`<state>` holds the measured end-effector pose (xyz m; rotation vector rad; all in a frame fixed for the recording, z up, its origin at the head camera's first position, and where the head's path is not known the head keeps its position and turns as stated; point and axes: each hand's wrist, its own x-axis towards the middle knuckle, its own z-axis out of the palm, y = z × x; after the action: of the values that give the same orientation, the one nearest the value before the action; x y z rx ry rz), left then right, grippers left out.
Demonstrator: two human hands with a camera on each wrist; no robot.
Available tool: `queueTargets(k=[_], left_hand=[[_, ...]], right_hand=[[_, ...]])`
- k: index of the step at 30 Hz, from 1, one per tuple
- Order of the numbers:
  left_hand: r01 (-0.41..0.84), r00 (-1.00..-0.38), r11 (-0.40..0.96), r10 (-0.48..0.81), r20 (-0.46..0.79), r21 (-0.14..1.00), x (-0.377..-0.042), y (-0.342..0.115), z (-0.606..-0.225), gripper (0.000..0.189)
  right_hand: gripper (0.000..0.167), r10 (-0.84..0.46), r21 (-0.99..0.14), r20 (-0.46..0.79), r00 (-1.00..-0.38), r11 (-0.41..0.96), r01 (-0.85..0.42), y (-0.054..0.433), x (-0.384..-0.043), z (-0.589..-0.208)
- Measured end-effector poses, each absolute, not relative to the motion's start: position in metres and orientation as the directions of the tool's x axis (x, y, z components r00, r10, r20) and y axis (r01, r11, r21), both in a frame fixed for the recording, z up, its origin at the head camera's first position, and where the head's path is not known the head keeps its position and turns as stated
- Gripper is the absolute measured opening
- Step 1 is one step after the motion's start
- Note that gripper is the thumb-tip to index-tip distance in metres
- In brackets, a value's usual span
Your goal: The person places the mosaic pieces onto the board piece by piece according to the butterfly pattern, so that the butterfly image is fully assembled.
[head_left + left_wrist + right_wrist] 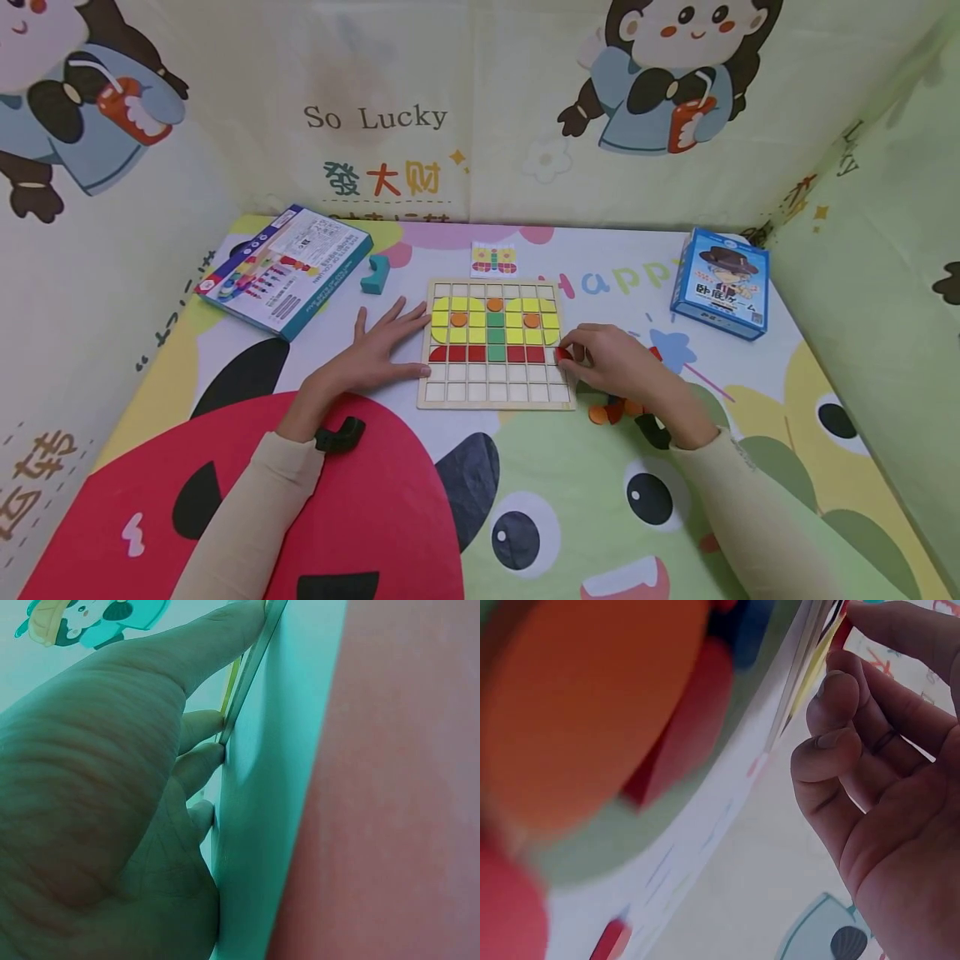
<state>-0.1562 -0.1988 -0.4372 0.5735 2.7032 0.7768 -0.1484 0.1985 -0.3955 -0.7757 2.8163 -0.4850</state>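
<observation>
A wooden grid board (495, 406) lies on the table, its upper cells filled with yellow tiles (477, 335), green tiles (496, 336) and a few orange discs (495, 305). Below them runs a row of red tiles (477, 354); the two lowest rows show bare cells. With fingers spread, my left hand (375, 357) touches the board's left edge; the left wrist view shows thumb and fingertips along that edge. At the right end of the red row, my right hand (618, 358) pinches a small red tile (562, 354) between thumb and finger. Fingers partly hide the tile.
Loose orange and red pieces (597, 414) lie beneath the right wrist, partly covered. Behind the board is a small pattern card (493, 260). A teal piece (375, 275) and a flat box (296, 267) lie back left; a blue box (722, 283) stands back right.
</observation>
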Motion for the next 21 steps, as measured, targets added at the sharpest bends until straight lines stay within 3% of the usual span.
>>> queueTargets(k=[21], left_hand=[[0.298,-0.885,0.770,0.445,-0.139,0.564,-0.155,-0.198,-0.434,0.099]], right_hand=[[0.037,-0.514,-0.315,-0.108,-0.851,0.830,-0.461,0.186,-0.148,-0.399]])
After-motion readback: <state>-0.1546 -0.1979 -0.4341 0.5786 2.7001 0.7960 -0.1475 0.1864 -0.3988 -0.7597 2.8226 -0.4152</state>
